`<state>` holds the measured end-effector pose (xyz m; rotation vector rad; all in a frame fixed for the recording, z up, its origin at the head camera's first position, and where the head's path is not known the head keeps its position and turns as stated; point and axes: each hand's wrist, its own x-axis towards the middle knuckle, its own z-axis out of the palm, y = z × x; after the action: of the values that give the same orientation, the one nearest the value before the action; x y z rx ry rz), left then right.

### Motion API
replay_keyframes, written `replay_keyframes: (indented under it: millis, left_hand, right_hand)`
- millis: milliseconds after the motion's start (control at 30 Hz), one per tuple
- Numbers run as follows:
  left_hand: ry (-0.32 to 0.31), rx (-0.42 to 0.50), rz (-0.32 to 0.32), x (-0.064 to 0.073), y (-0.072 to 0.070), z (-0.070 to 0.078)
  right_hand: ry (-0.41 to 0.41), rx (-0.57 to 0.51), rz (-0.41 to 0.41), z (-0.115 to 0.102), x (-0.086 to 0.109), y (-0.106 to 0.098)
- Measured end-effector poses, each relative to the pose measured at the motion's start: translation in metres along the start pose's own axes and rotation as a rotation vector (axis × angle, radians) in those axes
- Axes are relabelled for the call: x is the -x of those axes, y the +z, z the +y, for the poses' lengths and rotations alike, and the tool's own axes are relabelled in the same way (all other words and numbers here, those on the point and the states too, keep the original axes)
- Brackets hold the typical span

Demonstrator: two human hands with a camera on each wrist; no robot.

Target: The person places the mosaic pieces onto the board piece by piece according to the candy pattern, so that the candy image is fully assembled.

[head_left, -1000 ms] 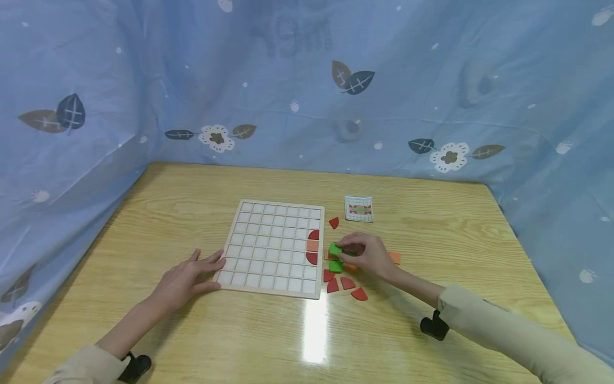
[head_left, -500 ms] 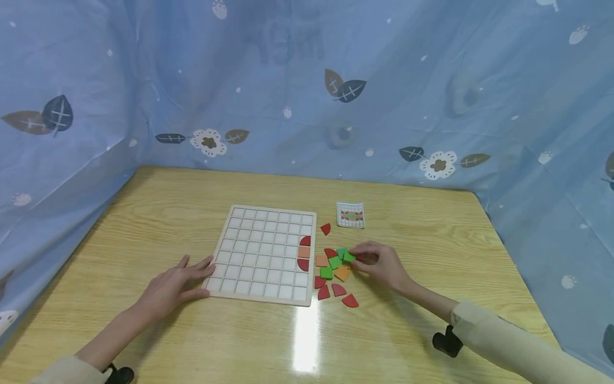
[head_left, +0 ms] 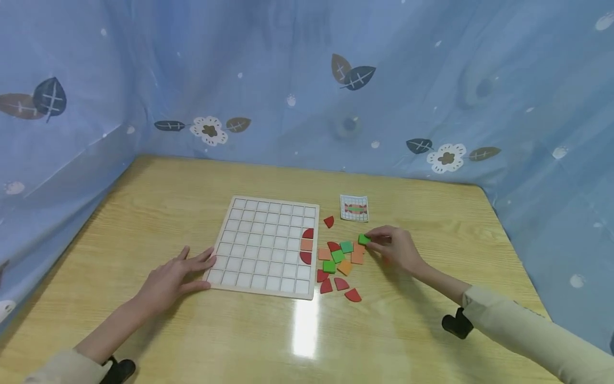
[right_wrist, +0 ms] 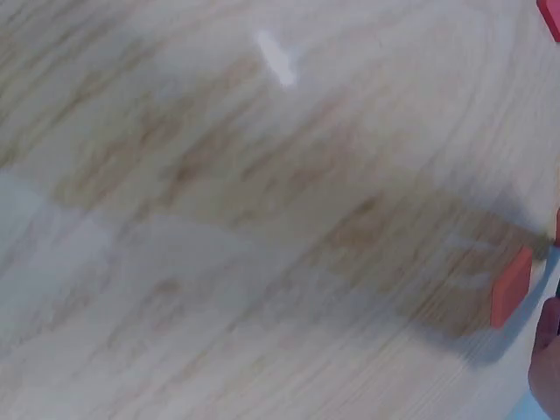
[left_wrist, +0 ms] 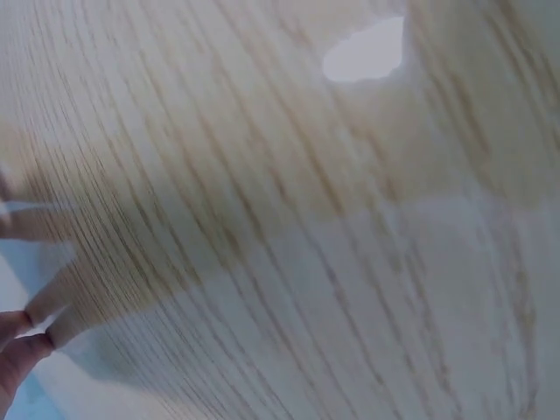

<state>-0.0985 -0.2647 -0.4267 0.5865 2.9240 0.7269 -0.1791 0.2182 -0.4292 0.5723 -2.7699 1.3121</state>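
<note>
My right hand (head_left: 397,248) pinches a green square tile (head_left: 363,239) between thumb and fingers, just right of a loose group of tiles. That group has green squares, such as one green tile (head_left: 329,266), orange squares (head_left: 357,257) and red quarter-circle pieces (head_left: 353,295). Fingers of my left hand (head_left: 170,280) rest at the left edge of a white gridded board (head_left: 259,253). In the board's rightmost column sit an orange square (head_left: 306,245) and two red quarter-circles, one above (head_left: 308,233) and one below it. The left wrist view catches only fingertips (left_wrist: 26,337).
A small card (head_left: 354,208) with a printed red, orange and green pattern lies behind the tiles. In the right wrist view, an orange-red tile (right_wrist: 512,287) lies by my right hand. Blue patterned cloth (head_left: 288,106) hangs along the table's back and sides.
My right hand has moved right with the green tile, from above the tile group to its right side, uncovering more tiles. The left hand stays at the board's edge. The head view has shifted slightly.
</note>
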Motion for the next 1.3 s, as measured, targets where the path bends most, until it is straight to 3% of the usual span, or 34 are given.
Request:
replay_keyframes:
  millis: [200, 367, 567, 667, 800, 900, 1067, 1300]
  left_hand:
    - [-0.023, 0.014, -0.006, -0.002, -0.001, -0.001]
    - [-0.029, 0.024, -0.010, -0.006, -0.005, 0.001]
    - [-0.043, -0.004, -0.022, -0.005, -0.010, 0.002]
    - [-0.039, 0.001, -0.036, -0.003, -0.009, 0.000]
    - [-0.029, 0.020, -0.050, -0.007, -0.006, -0.002]
    - [-0.028, 0.015, -0.052, -0.012, -0.009, -0.002]
    - [-0.036, 0.019, -0.065, -0.018, -0.013, -0.001]
    - [-0.071, 0.014, -0.126, -0.012, -0.011, -0.002]
  right_hand:
    - [0.053, 0.059, -0.032, 0.002, -0.005, -0.013]
    - [0.106, 0.029, -0.081, 0.002, -0.006, -0.032]
    - [0.062, 0.024, -0.253, 0.005, 0.004, -0.052]
    - [-0.011, 0.062, -0.280, 0.010, 0.014, -0.049]
    - [-0.192, 0.129, -0.214, 0.008, 0.023, -0.041]
    - [-0.321, 0.115, -0.224, -0.002, 0.023, -0.029]
    - [-0.388, 0.049, -0.338, -0.014, 0.027, -0.002]
    - [-0.529, 0.108, -0.416, -0.016, 0.034, 0.015]
